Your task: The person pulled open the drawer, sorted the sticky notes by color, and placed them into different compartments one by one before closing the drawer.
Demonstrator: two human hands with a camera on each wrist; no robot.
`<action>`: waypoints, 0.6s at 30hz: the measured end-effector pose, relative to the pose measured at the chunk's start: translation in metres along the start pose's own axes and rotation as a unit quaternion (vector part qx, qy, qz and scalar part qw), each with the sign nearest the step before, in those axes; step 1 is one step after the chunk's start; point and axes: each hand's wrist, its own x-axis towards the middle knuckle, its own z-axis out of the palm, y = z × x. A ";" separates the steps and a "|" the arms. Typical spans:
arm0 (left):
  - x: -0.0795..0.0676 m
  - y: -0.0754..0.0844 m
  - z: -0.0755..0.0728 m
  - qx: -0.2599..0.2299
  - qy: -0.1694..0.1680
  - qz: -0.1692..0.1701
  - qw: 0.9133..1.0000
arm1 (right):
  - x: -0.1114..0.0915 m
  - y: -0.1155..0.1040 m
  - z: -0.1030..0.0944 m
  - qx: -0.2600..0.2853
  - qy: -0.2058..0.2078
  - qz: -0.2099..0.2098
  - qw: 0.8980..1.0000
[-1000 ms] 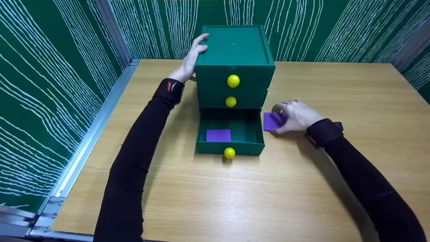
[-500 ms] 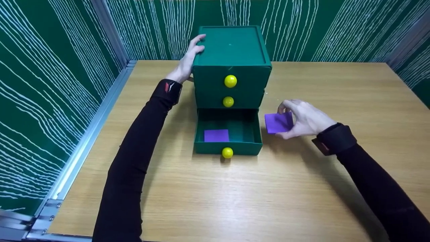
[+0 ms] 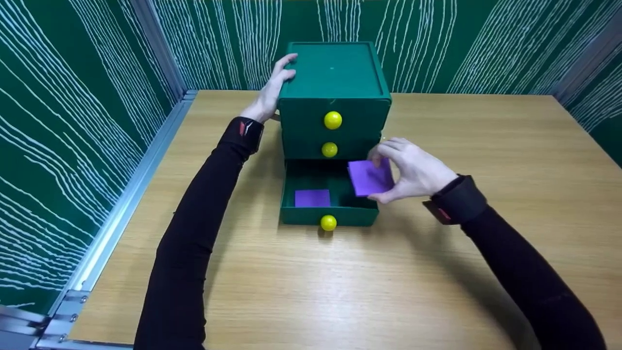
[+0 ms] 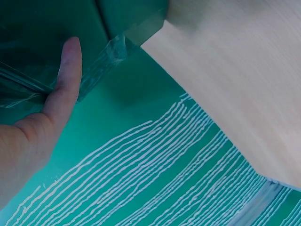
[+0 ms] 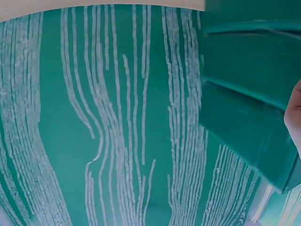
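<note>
A green drawer unit (image 3: 335,73) with round yellow knobs stands on the table, its bottom drawer (image 3: 296,216) pulled out. One flat purple square (image 3: 312,198) lies in the front left of that drawer. My right hand (image 3: 415,167) pinches another flat purple square (image 3: 365,179) between thumb and fingers, tilted above the drawer's right side. My left hand (image 3: 269,95) rests against the unit's upper left edge, fingertips on the top. In the left wrist view a straight finger (image 4: 68,77) lies along the unit. Only a sliver of the right hand (image 5: 294,113) shows in the right wrist view.
The wooden table (image 3: 272,282) extends around the unit. Green panels with white wavy lines (image 3: 418,43) rise behind and at the sides. A metal frame rail (image 3: 121,204) runs along the left table edge. The upper two drawers are closed.
My right hand first drew the purple square slightly right, away from the unit, then carried it left over the open drawer. The left hand stays on the unit.
</note>
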 end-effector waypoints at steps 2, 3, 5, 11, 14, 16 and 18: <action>0.000 -0.001 0.000 0.001 -0.001 -0.003 1.000 | 0.007 -0.003 0.005 0.002 0.001 -0.006 1.000; 0.000 -0.001 0.000 0.001 -0.002 -0.003 1.000 | 0.010 -0.005 0.008 0.003 0.000 -0.009 1.000; 0.000 -0.002 0.000 0.001 -0.003 -0.002 1.000 | 0.016 -0.008 0.012 0.002 0.000 -0.014 1.000; 0.001 0.000 0.001 -0.006 0.000 0.001 1.000 | 0.029 -0.016 0.025 -0.011 0.006 -0.036 0.999; 0.001 0.001 0.000 -0.008 0.003 0.002 1.000 | 0.033 -0.018 0.031 -0.019 0.012 -0.049 0.999; 0.001 0.001 0.000 -0.007 0.004 0.003 1.000 | 0.035 -0.018 0.034 -0.023 0.016 -0.056 0.998; 0.001 0.001 0.000 -0.003 0.003 0.002 1.000 | 0.035 -0.017 0.037 -0.029 0.017 -0.060 0.998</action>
